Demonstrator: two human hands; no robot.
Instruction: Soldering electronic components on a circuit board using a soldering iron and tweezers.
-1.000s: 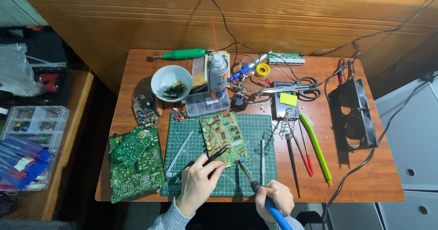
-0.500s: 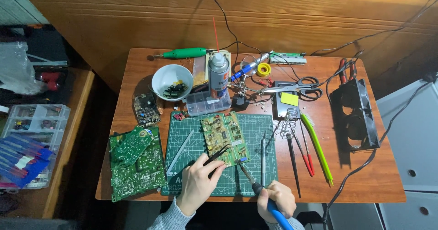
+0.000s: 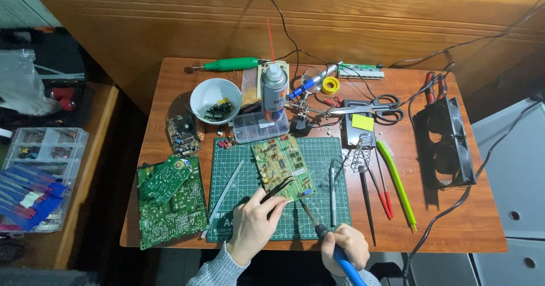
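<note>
A small green-and-tan circuit board (image 3: 282, 163) lies tilted on a green cutting mat (image 3: 238, 178). My left hand (image 3: 252, 224) holds black tweezers (image 3: 276, 189) whose tips rest on the board's near edge. My right hand (image 3: 344, 248) grips a blue-handled soldering iron (image 3: 318, 224); its metal tip points up-left at the board's near right corner, close to the tweezers.
Two larger green boards (image 3: 170, 201) lie left of the mat. Behind are a white bowl (image 3: 216, 100), spray can (image 3: 273, 93), clear parts box (image 3: 261, 128), helping-hands stand (image 3: 304, 105), scissors (image 3: 374, 107). Right: iron stand coil (image 3: 360, 152), probes, green brush (image 3: 397, 186), black fan (image 3: 445, 141).
Both hands have stayed at the board's near edge; the tweezers and iron tip show only a slight shift.
</note>
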